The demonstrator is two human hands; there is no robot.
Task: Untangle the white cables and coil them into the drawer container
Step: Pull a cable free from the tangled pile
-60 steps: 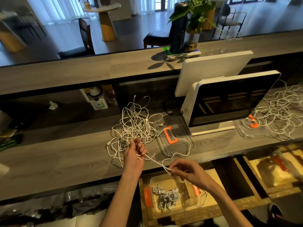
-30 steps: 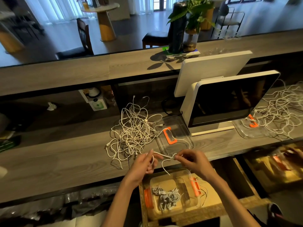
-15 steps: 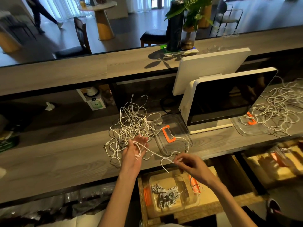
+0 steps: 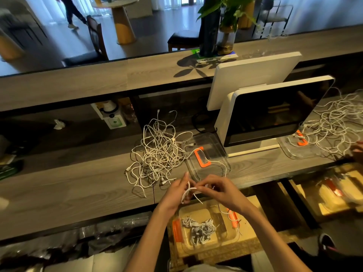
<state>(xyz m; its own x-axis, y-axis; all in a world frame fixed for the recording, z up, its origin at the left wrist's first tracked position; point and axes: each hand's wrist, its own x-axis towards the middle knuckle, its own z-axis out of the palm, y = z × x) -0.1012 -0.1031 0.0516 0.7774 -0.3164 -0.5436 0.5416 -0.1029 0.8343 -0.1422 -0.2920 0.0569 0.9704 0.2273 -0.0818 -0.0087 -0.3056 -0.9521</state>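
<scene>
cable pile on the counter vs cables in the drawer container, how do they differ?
The cable pile sprawls loose and tangled across the counter; the cables in the drawer container are gathered into compact bundles. The pile lies on open wood, while the coiled cables sit inside a clear container with orange clips. The pile looks much bigger. Both are thin white cables.

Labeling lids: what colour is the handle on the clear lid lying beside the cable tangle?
Orange handle on the clear lid; head view, the only one.
</scene>
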